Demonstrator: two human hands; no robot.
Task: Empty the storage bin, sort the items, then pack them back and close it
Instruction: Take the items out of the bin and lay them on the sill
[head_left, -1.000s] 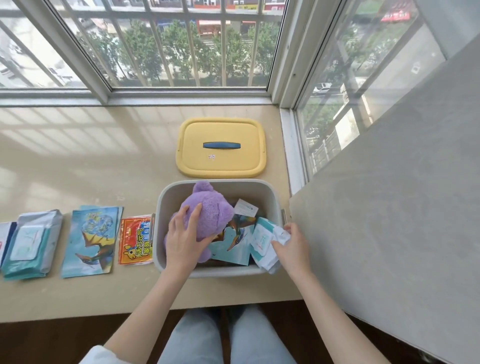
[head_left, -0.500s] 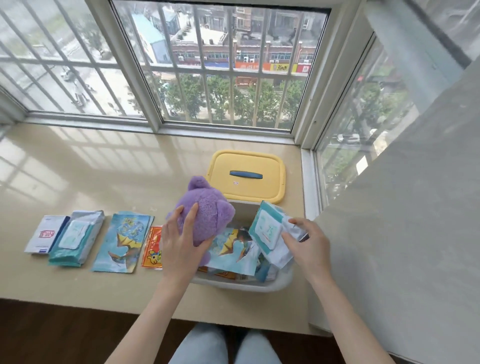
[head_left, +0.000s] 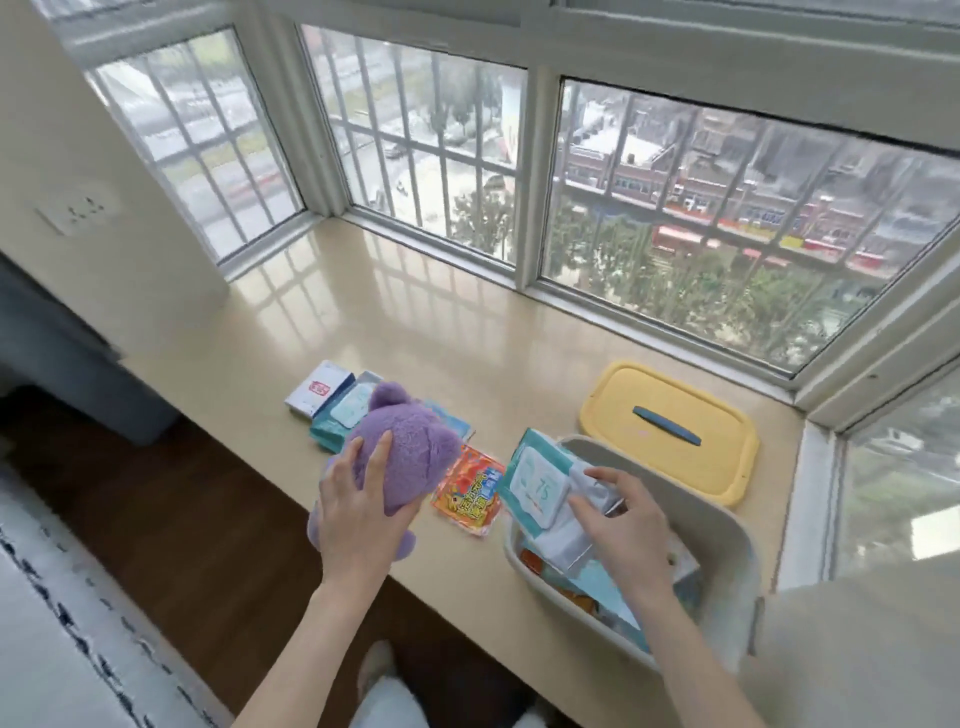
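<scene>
Now the left grip (head_left: 354, 512) wraps the purple plush (head_left: 415, 447), likely soft and light; the right grip (head_left: 621, 519) pinches the floppy-looking wipes pack (head_left: 537, 483), storage bin (head_left: 730, 540) beneath it.

Only one clear read: "75", teal, on white flap label of wipes pack (head_left: 537, 486) pinched in my right grip (head_left: 618, 514) over bin (head_left: 727, 525). Orange packet (head_left: 470, 491) on desk (head_left: 415, 322), just beside plush (head_left: 410, 447) in my left grip (head_left: 358, 499): bold Chinese characters, too blurred to read. White box (head_left: 322, 389) at far end of row: red square mark, unreadable. Second wipes pack (head_left: 348, 413) beside it: label blurred.
</scene>
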